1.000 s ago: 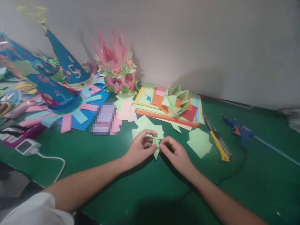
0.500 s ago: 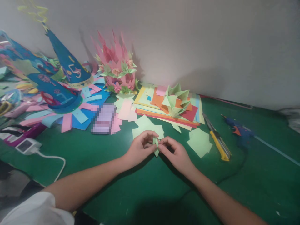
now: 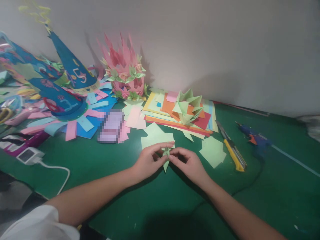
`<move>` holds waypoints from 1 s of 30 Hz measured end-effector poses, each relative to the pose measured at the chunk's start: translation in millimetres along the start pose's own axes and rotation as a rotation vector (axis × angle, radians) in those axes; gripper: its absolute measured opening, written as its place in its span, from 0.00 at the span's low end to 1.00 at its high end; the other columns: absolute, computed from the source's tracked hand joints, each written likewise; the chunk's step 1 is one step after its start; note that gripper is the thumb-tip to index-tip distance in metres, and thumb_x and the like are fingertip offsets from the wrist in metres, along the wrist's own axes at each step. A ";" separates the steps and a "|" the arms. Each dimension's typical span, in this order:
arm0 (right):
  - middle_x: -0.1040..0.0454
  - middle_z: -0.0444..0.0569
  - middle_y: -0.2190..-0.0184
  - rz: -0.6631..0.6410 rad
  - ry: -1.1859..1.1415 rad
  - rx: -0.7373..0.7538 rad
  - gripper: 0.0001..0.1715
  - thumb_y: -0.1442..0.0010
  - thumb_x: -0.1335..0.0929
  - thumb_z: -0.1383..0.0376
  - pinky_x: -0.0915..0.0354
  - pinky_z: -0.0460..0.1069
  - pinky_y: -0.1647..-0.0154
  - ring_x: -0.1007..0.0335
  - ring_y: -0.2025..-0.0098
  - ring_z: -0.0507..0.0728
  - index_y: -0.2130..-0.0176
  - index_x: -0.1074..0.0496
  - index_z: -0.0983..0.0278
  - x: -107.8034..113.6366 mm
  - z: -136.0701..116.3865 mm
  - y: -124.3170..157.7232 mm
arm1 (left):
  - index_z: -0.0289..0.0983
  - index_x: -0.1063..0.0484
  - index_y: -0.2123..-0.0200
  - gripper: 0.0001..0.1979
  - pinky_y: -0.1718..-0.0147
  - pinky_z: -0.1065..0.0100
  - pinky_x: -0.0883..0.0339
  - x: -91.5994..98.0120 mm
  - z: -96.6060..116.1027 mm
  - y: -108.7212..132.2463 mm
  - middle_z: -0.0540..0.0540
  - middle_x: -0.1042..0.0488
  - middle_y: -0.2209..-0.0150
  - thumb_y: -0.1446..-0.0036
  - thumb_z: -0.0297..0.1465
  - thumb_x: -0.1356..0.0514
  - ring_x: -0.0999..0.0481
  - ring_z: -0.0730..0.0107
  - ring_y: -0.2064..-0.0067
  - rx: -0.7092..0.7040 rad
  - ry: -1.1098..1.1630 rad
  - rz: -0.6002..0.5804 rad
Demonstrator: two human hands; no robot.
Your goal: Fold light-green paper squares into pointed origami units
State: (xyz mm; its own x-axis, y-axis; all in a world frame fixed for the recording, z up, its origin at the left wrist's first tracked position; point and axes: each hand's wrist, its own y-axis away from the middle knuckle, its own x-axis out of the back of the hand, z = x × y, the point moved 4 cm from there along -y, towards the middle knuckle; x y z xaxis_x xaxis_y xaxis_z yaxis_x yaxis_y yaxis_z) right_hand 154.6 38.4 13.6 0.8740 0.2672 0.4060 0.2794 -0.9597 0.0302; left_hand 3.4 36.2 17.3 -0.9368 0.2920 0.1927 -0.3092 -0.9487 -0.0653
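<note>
Hands close tighter on the paper fold

The left hand has stretched its forefinger out over the green folded piece, and the right hand has pressed closer, covering more of it.

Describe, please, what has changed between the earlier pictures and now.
The left hand has stretched its forefinger flat over the top of the small folded green paper piece. The right hand has drawn in closer, with its fingers lower on the piece. Both hands still pinch the piece over the green table. The utility knife, glue gun and stack of coloured sheets have not moved.
</note>
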 end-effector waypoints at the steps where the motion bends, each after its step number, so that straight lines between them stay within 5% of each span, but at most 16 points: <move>1: 0.25 0.47 0.71 -0.004 -0.005 0.004 0.12 0.44 0.33 0.57 0.35 0.51 0.64 0.32 0.68 0.56 0.69 0.27 0.63 0.2 -0.5 -0.2 | 0.39 0.27 0.53 0.15 0.76 0.76 0.36 -0.3 0.1 0.3 0.43 0.28 0.48 0.46 0.26 0.42 0.29 0.75 0.68 -0.010 -0.011 -0.002; 13: 0.24 0.48 0.70 -0.036 -0.057 0.017 0.13 0.43 0.33 0.57 0.35 0.51 0.60 0.29 0.65 0.57 0.72 0.26 0.62 1.7 -4.3 -1.0 | 0.36 0.33 0.45 0.23 0.68 0.71 0.32 -3.0 2.2 1.1 0.45 0.24 0.63 0.45 0.26 0.43 0.29 0.74 0.70 -0.044 -0.024 -0.074; 21: 0.23 0.49 0.69 -0.057 -0.033 -0.002 0.13 0.44 0.32 0.57 0.34 0.52 0.59 0.29 0.63 0.59 0.73 0.25 0.62 1.1 -0.8 -1.2 | 0.40 0.34 0.44 0.23 0.58 0.66 0.30 -4.4 -1.6 2.5 0.43 0.29 0.46 0.43 0.26 0.43 0.25 0.66 0.57 -0.095 -0.039 -0.123; 24: 0.23 0.49 0.70 -0.067 -0.021 -0.005 0.12 0.44 0.32 0.58 0.34 0.52 0.59 0.28 0.64 0.58 0.73 0.25 0.62 1.3 -0.6 -1.0 | 0.42 0.34 0.43 0.23 0.51 0.63 0.33 -4.8 -0.6 3.0 0.44 0.31 0.44 0.43 0.25 0.43 0.29 0.62 0.46 -0.120 -0.037 -0.142; 30: 0.23 0.48 0.71 -0.068 0.025 -0.005 0.12 0.45 0.33 0.59 0.35 0.52 0.60 0.29 0.66 0.58 0.74 0.26 0.63 1.2 0.3 -1.5 | 0.43 0.35 0.43 0.23 0.47 0.62 0.35 -4.9 -0.1 3.6 0.45 0.33 0.43 0.42 0.24 0.44 0.31 0.63 0.44 -0.143 -0.034 -0.157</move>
State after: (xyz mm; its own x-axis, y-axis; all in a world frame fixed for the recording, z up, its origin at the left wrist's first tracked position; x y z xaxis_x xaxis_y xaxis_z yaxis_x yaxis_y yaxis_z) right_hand 155.4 40.2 13.9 0.8427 0.3300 0.4255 0.3359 -0.9397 0.0634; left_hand 6.9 31.3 16.1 -0.8701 0.4282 0.2441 -0.4731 -0.8645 -0.1698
